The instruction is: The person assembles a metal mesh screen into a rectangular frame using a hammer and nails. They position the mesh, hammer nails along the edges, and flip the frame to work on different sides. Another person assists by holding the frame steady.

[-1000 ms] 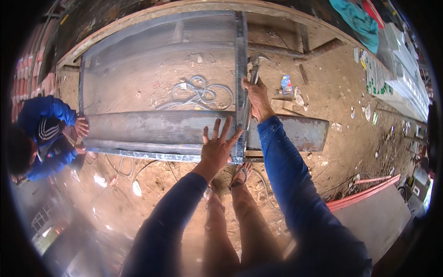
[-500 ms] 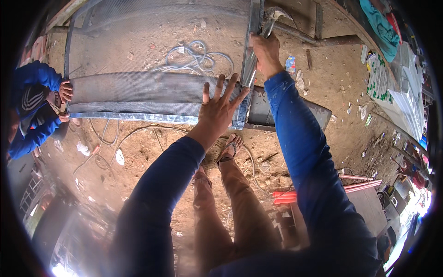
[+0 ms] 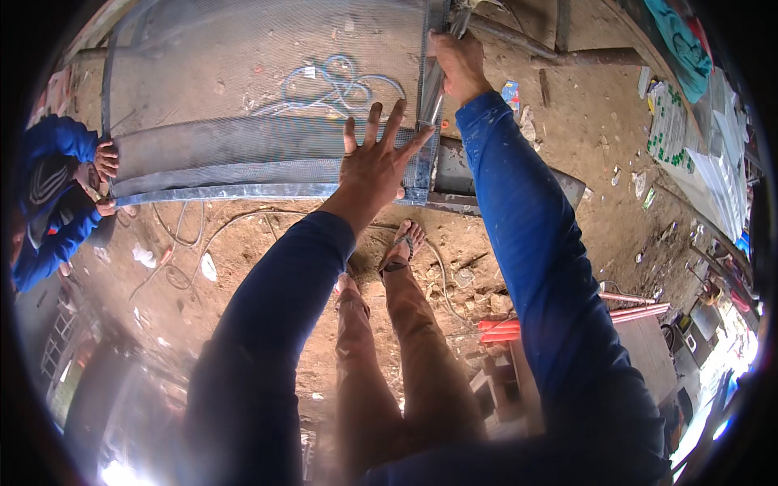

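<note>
My left hand (image 3: 374, 166) lies flat with its fingers spread, pressing on the dark wire mesh (image 3: 235, 154) near a corner of its metal frame (image 3: 235, 193). Closed around the shiny metal handle of what looks like a claw hammer (image 3: 434, 87), my right hand (image 3: 460, 65) is at the frame's right side bar. The hammer's head is partly cut off by the top of the picture. At the far left, another person's hands (image 3: 105, 162) rest on the frame's opposite side.
A dark metal beam (image 3: 458, 174) runs under the frame's right corner. Looped cable (image 3: 340, 85) shows through the mesh, with more cord (image 3: 235, 219) on the dirt floor. Red-orange pipes (image 3: 498, 330) lie at lower right. Sheets and a teal cloth (image 3: 679, 49) are at the right.
The frame and both my hands sit slightly higher and further left in the picture. The hammer's head has moved partly out of view. Both hands keep the same hold.
</note>
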A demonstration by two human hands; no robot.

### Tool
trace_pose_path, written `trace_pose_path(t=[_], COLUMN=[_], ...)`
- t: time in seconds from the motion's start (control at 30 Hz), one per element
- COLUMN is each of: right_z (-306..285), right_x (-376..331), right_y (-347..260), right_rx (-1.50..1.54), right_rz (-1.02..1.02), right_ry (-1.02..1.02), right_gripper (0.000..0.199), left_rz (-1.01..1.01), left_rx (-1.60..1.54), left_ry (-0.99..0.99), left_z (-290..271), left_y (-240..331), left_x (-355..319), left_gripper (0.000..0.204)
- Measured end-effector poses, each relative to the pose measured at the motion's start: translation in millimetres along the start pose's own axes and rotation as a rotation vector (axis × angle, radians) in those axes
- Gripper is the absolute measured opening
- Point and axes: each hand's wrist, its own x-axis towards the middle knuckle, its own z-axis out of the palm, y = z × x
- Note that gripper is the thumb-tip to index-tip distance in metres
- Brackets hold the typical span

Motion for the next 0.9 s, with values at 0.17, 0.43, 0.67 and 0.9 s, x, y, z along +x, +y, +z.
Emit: trace_pose_path(t=[0.17, 0.43, 0.67, 0.9], right_z=[-45.5, -140.8, -115.0, -108.0], right_x=[-35.1, -310.0, -380.9, -377.5], right_y=[15.0, 115.2, 131.0, 137.7], right_rx=[-0.224, -0.322, -0.549, -0.627], right_rz=[-0.221, -0.298, -0.356, -0.256], right_ry=[0.104, -0.017, 0.100, 0.106], right_gripper=[0.031, 0.029, 0.019, 0.014], left_rz=[0.007, 0.019, 0.033, 0.028], left_rx=[-0.011, -0.017, 0.049, 0.069], left_ry=[0.006, 0.013, 0.075, 0.083], left_z=[-1.7, 1.2, 19.4, 20.8], left_y=[5.2, 0.4, -6.9, -4.8], left_x=[0.7, -4.7, 1.3, -1.6], left_gripper=[0.131, 0.131, 0.133, 0.130])
